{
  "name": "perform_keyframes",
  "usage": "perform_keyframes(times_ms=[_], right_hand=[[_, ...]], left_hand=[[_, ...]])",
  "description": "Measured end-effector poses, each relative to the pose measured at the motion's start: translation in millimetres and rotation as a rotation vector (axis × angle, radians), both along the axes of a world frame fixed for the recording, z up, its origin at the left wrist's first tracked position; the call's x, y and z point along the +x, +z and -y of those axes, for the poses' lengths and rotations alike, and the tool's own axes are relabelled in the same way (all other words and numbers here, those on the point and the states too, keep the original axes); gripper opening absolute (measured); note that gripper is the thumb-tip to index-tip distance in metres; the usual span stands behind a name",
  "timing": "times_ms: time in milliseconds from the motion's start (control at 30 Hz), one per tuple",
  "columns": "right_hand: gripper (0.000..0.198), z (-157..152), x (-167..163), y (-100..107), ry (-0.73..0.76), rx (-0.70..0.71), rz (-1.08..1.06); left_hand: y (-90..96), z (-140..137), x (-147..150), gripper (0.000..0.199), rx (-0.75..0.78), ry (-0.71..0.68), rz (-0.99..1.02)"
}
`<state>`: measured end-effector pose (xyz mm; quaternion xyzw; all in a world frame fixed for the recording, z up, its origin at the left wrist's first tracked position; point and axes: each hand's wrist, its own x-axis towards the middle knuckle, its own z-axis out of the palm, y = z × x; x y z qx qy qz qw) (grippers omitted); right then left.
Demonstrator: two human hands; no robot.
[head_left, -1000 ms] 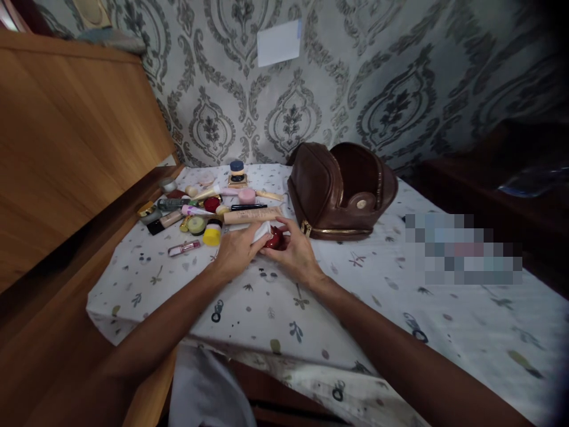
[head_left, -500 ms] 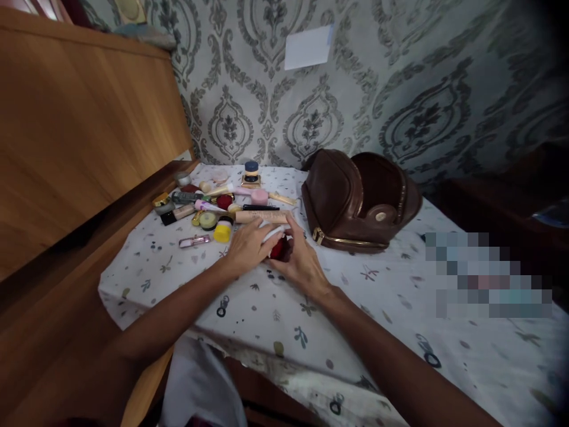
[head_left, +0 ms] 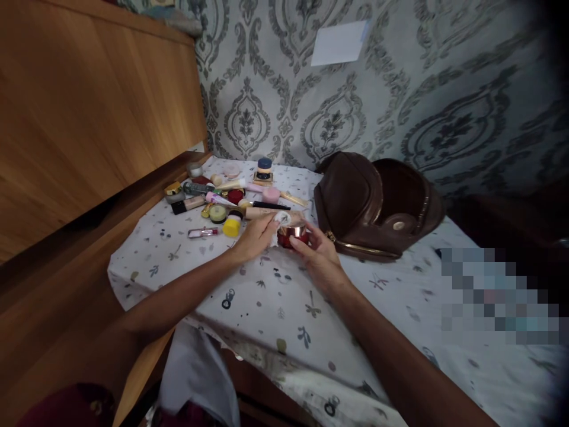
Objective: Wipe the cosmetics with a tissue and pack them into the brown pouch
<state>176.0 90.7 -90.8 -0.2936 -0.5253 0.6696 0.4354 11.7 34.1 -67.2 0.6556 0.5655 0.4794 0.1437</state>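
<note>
Counter edge: Gray fabric (head_left: 195, 373) hangs below the left forearm, nearer the wearer than either hand.
Counter: A white cloth printed with leaves and small motifs covers the counter (head_left: 275, 320) beneath both hands.
Right hand: The right hand (head_left: 317, 252) grips a red jar from its right side, thumb across the front, fingers curled around the far side.
Red jar: The glossy jar (head_left: 293, 236) sits between the two hands, its upper band catching the light; whether its base touches the counter cannot be told.
Left hand: The left hand (head_left: 256, 237) pinches a crumpled white tissue (head_left: 281, 220) against the jar's upper left.
Left of the left hand: A slim gloss tube (head_left: 203, 232) lies flat, with a yellow jar (head_left: 232, 226) closer in and a green jar (head_left: 217, 214) just behind.
Just beyond the left hand: A beige tube (head_left: 259, 212) lies crosswise, partly hidden by the tissue, a black pen (head_left: 271, 205) behind it.
Beyond the right hand: A brown bag (head_left: 349, 204) gapes open, gold zipper along its base.
Farther beyond the left hand: A pink jar (head_left: 271, 194) stands among brushes; behind it rises a blue-lidded jar (head_left: 264, 164).
Backdrop: Patterned wallpaper (head_left: 246, 112) bears a white paper (head_left: 340, 44), beyond both hands.
</note>
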Motion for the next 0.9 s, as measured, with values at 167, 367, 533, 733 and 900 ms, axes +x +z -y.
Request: perform_keyframes(times_ms=[167,367,533,733,900], right_hand=[[0.038,3,2,13,0.154,-0.205,-0.169],[0.029,-1,5,13,0.18,-0.367,-0.303],[0.015,-10,8,11,0.136,-0.443,-0.403],[0.011,-14,12,16,0.11,-0.537,-0.498],[0.014,-11,12,17,0.158,-0.592,-0.49]], left_hand=[[1.5,0,0,0.027,0.145,-0.091,-0.023],[-0.1,2,0,0.026,0.258,-0.092,-0.14],[-4.4,7,6,0.028,0.307,-0.209,-0.262],[-4.0,11,12,0.024,0.27,-0.28,-0.288],[6.6,11,11,0.015,0.219,-0.211,-0.136]])
